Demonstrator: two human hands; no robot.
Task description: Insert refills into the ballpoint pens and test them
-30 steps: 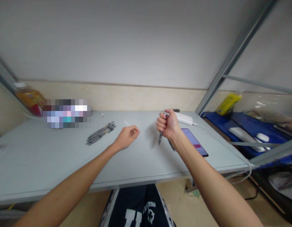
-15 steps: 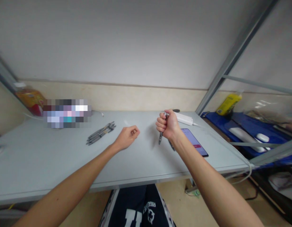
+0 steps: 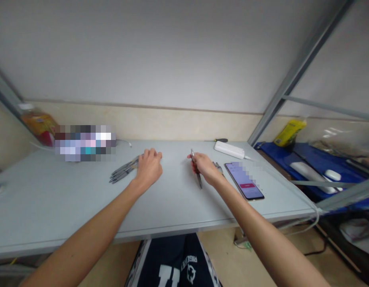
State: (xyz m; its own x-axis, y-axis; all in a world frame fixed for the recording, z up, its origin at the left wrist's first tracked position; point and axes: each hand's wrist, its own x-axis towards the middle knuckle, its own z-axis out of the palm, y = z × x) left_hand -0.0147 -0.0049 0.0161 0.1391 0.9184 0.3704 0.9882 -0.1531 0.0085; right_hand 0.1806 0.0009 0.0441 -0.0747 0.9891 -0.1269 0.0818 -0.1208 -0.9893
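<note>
Several grey pens (image 3: 122, 171) lie in a bundle on the left half of the table (image 3: 172, 211). Over the right end of that bundle is my left hand (image 3: 149, 166), palm down with bent fingers; what lies beneath it is hidden, and I cannot tell whether it touches the pens. My right hand (image 3: 202, 166) is closed around a grey pen (image 3: 198, 179), tip pointing down toward the table. Partly hidden behind my right wrist, more grey pens (image 3: 218, 166) lie beside the phone (image 3: 244, 181).
A white power strip (image 3: 229, 150) with a cable and a screwdriver (image 3: 222, 140) lie at the back right. An orange bottle (image 3: 38, 123) stands at the back left by a blurred-out item. A metal frame post (image 3: 271, 99) rises at right.
My left hand has moved left to the pen bundle and turned palm down. My right hand, still holding the pen, has moved left and lower, uncovering the phone and power strip.
</note>
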